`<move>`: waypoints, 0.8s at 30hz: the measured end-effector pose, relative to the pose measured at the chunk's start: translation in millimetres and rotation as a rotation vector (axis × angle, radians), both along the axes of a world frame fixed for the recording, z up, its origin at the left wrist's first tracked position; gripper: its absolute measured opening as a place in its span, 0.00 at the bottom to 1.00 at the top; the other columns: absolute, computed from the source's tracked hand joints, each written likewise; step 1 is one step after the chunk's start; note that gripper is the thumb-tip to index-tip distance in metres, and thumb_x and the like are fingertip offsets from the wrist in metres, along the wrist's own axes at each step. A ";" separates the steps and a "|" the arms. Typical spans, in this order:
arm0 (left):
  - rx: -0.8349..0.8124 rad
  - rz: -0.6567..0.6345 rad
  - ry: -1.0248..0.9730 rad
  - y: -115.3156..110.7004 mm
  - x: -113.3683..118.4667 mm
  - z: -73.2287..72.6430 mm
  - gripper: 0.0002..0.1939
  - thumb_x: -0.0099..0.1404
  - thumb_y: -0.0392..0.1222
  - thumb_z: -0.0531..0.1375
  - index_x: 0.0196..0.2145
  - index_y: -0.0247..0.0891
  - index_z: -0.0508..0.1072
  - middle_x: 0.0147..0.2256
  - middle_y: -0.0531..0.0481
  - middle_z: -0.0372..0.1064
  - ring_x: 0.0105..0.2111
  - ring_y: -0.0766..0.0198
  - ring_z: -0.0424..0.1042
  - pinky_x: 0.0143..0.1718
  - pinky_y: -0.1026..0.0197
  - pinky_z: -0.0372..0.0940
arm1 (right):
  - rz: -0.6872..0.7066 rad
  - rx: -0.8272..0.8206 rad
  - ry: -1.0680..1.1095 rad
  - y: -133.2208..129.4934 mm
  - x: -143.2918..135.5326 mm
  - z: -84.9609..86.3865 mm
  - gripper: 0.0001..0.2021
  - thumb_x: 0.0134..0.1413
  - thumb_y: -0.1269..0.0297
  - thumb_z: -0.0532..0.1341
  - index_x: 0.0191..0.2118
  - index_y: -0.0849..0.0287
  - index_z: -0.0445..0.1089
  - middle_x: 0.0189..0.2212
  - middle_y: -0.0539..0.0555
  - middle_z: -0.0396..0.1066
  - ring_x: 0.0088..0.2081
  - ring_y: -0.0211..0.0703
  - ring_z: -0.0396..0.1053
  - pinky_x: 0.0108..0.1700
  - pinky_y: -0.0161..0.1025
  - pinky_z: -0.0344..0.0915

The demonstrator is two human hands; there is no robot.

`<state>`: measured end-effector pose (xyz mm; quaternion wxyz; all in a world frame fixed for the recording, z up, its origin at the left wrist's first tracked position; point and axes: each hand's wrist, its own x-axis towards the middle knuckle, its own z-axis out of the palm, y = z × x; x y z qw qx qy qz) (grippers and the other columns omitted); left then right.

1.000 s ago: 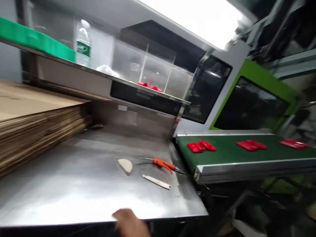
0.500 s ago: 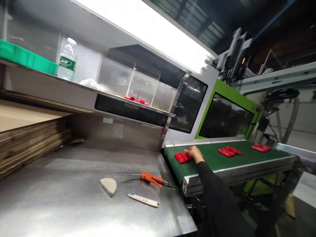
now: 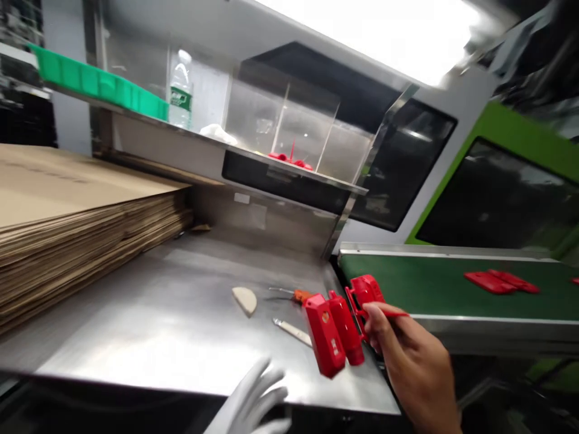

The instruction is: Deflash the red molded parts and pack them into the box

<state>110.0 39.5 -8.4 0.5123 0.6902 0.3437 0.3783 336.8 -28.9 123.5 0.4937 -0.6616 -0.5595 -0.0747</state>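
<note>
Right hand [image 3: 414, 361]: bare, fingers [image 3: 377, 319] pinched together on the thin red stem of a moulding [image 3: 337, 325], a joined cluster of red plastic parts that hangs tilted just above the near right corner of the steel table [image 3: 172, 319]. Left hand [image 3: 256, 401]: white-gloved, fingers spread apart and holding nothing, low at the table's front edge, just left of and below the moulding. Progress, as judged: one moulding is off the belt and over the table; it has not been set down or split from its stem, and another moulding [image 3: 500, 281] lies on the green belt [image 3: 429, 289], well right of the fingers. Just behind the held part: an orange-handled tool [image 3: 301, 295] (partly hidden by the moulding), a pale flat blade [image 3: 294, 331], a beige half-round pad [image 3: 245, 299]. Far left: stacked cardboard [image 3: 85, 223]. Above, on the shelf [image 3: 203, 144]: green tray [image 3: 99, 84], water bottle [image 3: 181, 90], clear box [image 3: 289, 126] with red parts inside.
</note>
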 end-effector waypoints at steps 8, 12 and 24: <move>-0.598 -0.178 -0.778 -52.6 10.9 79.8 0.24 0.60 0.41 0.70 0.55 0.46 0.76 0.52 0.45 0.79 0.51 0.48 0.77 0.54 0.44 0.72 | 0.176 0.070 -0.014 -39.7 -50.2 -41.0 0.08 0.66 0.60 0.60 0.45 0.50 0.77 0.35 0.47 0.78 0.34 0.35 0.76 0.40 0.28 0.70; -0.591 -0.071 -0.802 -48.5 -8.5 63.7 0.20 0.56 0.37 0.73 0.48 0.45 0.81 0.47 0.45 0.82 0.47 0.44 0.80 0.47 0.44 0.77 | 0.348 0.037 -0.285 -41.7 -22.5 -47.4 0.18 0.67 0.68 0.58 0.58 0.47 0.71 0.50 0.50 0.73 0.50 0.36 0.74 0.52 0.27 0.68; -0.724 -0.039 -0.842 -49.3 -55.7 77.0 0.37 0.62 0.26 0.64 0.66 0.41 0.63 0.51 0.36 0.79 0.52 0.33 0.76 0.46 0.29 0.75 | 0.638 -0.184 0.840 -16.5 -22.2 -55.7 0.24 0.62 0.59 0.66 0.62 0.47 0.67 0.58 0.58 0.72 0.56 0.50 0.73 0.49 0.41 0.76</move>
